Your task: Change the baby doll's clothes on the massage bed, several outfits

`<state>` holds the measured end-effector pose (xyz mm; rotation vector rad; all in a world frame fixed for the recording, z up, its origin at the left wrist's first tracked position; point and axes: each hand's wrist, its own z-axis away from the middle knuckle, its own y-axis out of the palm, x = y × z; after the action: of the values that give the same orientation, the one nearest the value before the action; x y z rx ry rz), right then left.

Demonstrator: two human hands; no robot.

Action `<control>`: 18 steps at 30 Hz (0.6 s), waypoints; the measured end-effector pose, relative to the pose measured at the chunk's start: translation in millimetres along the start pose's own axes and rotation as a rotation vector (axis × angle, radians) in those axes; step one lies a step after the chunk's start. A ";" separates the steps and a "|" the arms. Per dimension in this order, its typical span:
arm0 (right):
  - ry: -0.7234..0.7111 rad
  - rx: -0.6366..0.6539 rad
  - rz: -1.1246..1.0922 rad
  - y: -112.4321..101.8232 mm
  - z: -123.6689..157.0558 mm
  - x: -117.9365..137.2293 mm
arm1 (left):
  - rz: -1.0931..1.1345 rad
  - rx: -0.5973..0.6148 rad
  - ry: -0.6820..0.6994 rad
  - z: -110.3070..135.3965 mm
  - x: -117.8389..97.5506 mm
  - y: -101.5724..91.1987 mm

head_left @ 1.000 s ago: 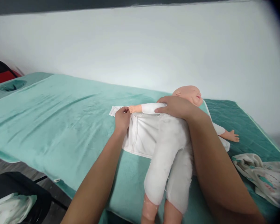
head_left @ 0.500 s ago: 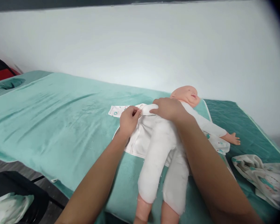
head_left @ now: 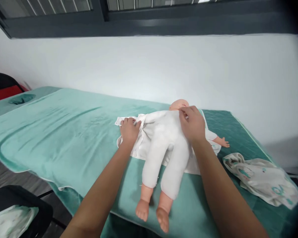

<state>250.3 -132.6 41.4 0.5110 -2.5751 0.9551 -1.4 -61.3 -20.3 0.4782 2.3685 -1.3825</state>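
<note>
A baby doll (head_left: 164,152) with a white cloth body lies on its back on a teal-covered table (head_left: 64,132), its bare feet toward me. A white printed garment (head_left: 149,142) is spread under it. My left hand (head_left: 129,130) grips the garment's sleeve at the doll's arm, fingers closed. My right hand (head_left: 192,124) rests on the doll's chest near its neck, fingers pinching fabric there. The doll's other arm (head_left: 221,142) sticks out to the right. My right hand partly hides its head (head_left: 177,105).
A crumpled printed cloth (head_left: 260,178) lies on the table at the right. A black chair with cloth on it (head_left: 15,215) stands at the lower left. A white wall and dark window frame run behind the table.
The doll's near arm has gone into the sleeve and is now covered. My right hand shifted from the doll's shoulder to its chest. The camera tilted up, showing the doll's feet and the window.
</note>
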 end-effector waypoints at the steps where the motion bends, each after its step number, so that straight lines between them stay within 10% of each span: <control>1: 0.074 -0.024 0.022 -5.5 10.5 -12.0 | 0.020 0.007 0.004 -0.6 -0.5 -0.5; 8: 0.531 0.174 0.064 -20.0 47.6 -49.4 | 0.318 0.084 -0.003 -3.2 -1.7 -3.4; 18: 0.614 0.094 -0.355 -11.6 45.9 -56.4 | 0.684 0.342 0.011 -12.9 -19.0 -25.8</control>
<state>295.9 -159.8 -9.5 0.5677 -1.8299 0.9284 1.8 -64.1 13.9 1.2466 1.7016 -1.4171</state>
